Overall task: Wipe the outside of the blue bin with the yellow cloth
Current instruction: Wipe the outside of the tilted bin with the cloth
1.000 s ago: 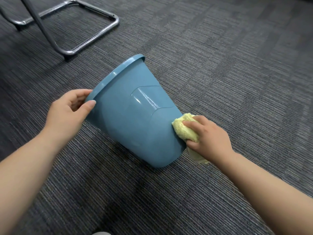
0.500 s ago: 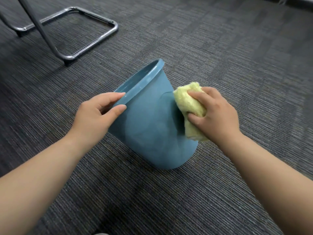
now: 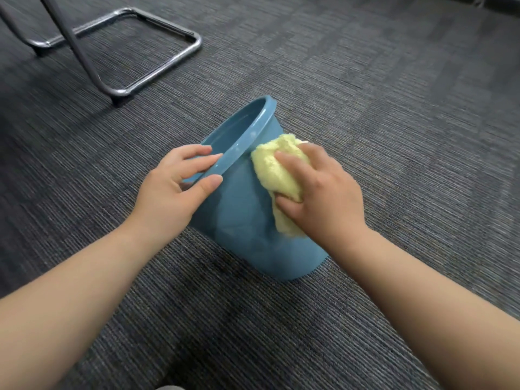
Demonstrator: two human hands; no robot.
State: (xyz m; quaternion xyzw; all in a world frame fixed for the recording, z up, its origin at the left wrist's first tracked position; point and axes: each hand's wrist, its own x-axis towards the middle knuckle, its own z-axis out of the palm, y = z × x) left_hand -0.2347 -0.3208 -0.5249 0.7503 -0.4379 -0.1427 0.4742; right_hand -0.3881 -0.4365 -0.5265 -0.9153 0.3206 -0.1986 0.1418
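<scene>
The blue bin (image 3: 242, 220) stands tilted on the grey carpet, its mouth turned up and to the left, its base resting on the floor at the lower right. My left hand (image 3: 174, 192) grips the near part of the rim, fingers inside and thumb on the outer wall. My right hand (image 3: 318, 192) presses the bunched yellow cloth (image 3: 277, 170) against the bin's outer wall just under the rim on the right side. The far side of the bin is hidden.
A chrome tube chair base (image 3: 157, 71) with a slanted dark leg (image 3: 76, 49) rests on the carpet at the upper left, a short way beyond the bin. Grey striped carpet (image 3: 394, 108) spreads all around.
The bin has swung from lying steeply on its side to nearly upright. My right hand has carried the cloth from near the base up the wall to just below the rim.
</scene>
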